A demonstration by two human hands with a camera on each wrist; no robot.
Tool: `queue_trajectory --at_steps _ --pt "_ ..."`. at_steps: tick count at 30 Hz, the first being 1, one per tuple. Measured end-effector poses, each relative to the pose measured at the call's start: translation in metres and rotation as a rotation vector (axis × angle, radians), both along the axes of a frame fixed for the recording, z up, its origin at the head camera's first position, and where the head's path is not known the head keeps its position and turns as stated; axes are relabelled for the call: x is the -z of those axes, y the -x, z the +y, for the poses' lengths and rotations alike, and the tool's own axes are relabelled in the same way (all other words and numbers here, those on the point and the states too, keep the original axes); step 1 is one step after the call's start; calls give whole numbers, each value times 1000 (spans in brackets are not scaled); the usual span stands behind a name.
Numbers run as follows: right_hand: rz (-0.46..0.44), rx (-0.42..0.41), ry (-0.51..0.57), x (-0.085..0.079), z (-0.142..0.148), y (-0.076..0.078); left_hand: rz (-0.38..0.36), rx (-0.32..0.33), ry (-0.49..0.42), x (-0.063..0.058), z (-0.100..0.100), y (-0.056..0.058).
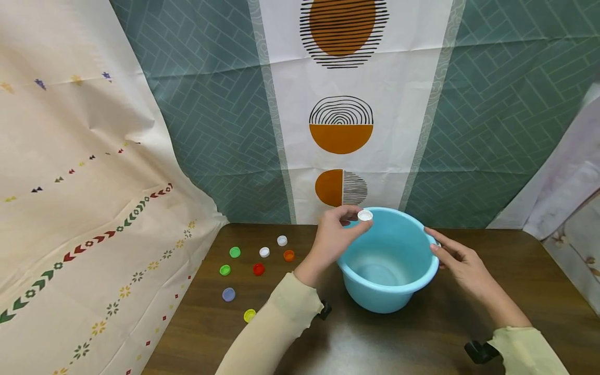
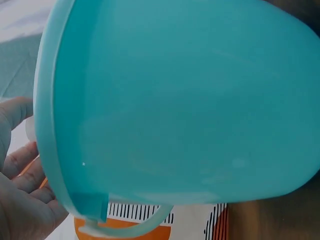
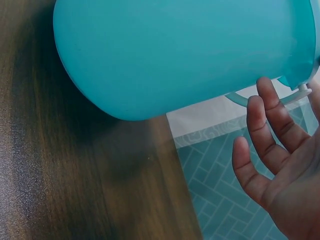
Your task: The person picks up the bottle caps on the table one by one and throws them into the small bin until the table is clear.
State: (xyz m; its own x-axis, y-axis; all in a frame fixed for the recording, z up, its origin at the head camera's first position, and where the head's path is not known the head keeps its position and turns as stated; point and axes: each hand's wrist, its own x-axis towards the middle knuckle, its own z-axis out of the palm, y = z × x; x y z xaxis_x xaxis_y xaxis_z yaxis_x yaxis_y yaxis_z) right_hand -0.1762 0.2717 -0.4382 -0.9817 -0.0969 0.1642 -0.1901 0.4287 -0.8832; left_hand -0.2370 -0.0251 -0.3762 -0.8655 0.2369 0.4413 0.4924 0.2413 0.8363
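My left hand [image 1: 335,232] pinches a white bottle cap [image 1: 365,215] between thumb and fingers, held at the left rim of a light blue plastic tub [image 1: 382,288]. In the left wrist view the cap [image 2: 30,129] shows only partly, behind the tub's rim. On the tub's right side, my right hand [image 1: 461,263] grips the rim with thumb and index finger. Its other fingers [image 3: 257,117] spread along the outer wall in the right wrist view, beside the curved handle [image 3: 237,99]. Inside, the visible part of the tub's floor is bare.
Left of the tub, several loose caps lie on the dark wooden table [image 1: 356,349]: green [image 1: 235,252], white [image 1: 264,252], orange [image 1: 289,255], red [image 1: 259,269], blue [image 1: 228,295] and yellow [image 1: 249,315]. A patterned curtain [image 1: 211,104] hangs behind the table.
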Motion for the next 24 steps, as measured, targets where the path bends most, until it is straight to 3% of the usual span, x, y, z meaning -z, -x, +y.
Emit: queue_trajectory --at_steps 24 --pt "15 2 -7 2 2 3 -27 31 68 4 16 -1"
